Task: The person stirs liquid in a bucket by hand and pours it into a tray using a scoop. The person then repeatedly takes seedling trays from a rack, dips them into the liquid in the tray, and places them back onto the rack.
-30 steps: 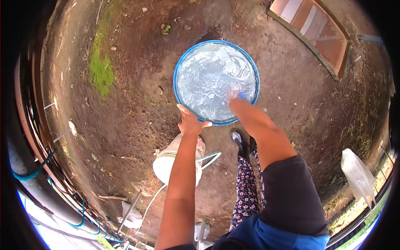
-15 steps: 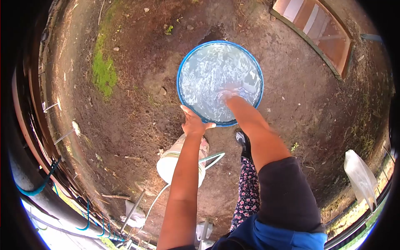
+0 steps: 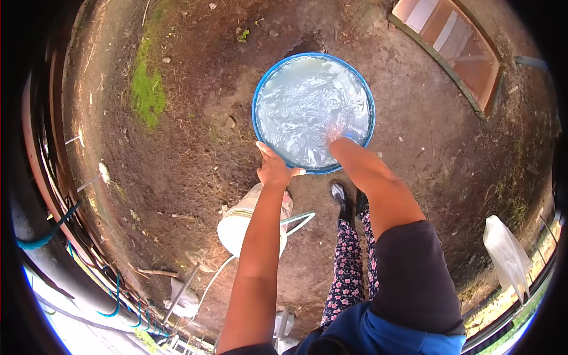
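Note:
A round blue-rimmed tub [image 3: 254,112] full of cloudy, rippling water [image 3: 302,94] stands on the ground ahead of me. My left hand [image 3: 276,168] rests against the near-left part of its rim, thumb and fingers spread apart. My right hand [image 3: 339,131] is under the water near the right side of the tub; only a blurred pinkish shape shows, and its fingers are hidden. Below my left hand, partly behind my forearm, is a pale bucket [image 3: 235,232] with a patterned side.
A thin hose [image 3: 211,284] runs from beside the bucket. A wooden framed panel [image 3: 452,44] lies at the upper right. A clear plastic bag [image 3: 506,251] hangs at the right. My boot [image 3: 339,194] is just below the tub. Pipes and rails line the left edge.
My right hand has moved slightly right within the water, and the ripples have changed. My left hand stays at the rim. More of my legs shows.

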The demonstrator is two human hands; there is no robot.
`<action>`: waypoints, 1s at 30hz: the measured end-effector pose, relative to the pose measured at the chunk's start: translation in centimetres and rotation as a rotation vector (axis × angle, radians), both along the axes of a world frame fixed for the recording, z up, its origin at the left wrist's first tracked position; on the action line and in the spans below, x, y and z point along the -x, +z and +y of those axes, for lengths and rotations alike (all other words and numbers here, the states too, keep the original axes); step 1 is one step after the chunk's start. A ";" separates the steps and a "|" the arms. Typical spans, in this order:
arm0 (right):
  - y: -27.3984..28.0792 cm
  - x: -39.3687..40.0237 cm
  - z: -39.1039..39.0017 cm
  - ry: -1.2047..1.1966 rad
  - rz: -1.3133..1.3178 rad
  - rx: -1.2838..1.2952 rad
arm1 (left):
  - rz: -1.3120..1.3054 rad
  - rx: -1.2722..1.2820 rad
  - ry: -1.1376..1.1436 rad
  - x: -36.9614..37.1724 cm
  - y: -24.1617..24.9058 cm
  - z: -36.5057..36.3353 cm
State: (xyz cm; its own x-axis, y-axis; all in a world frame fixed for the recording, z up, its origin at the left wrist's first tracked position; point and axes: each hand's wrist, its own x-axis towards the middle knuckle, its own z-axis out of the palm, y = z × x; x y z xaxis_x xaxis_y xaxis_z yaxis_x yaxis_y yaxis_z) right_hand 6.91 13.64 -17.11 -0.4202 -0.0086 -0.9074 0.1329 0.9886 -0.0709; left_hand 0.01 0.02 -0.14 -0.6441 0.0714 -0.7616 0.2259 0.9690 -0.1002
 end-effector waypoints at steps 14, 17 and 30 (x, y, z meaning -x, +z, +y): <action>-0.8 3.6 -0.4 -0.669 0.128 0.109 | -0.013 0.004 0.005 0.2 -0.2 0.1; -1.5 5.1 0.6 -0.600 0.209 0.068 | 0.007 -0.012 -0.006 0.0 -0.2 -0.1; -3.3 -1.1 0.4 -0.368 0.112 0.099 | -0.061 0.029 0.045 0.3 0.2 0.4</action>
State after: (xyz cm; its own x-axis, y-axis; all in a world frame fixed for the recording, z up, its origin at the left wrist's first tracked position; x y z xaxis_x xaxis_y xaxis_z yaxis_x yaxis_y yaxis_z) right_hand 8.00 14.02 -20.40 -0.5081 0.0759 -0.8580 0.4632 0.8639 -0.1979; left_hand -0.32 0.41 0.06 -0.5984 0.0202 -0.8009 0.1882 0.9752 -0.1160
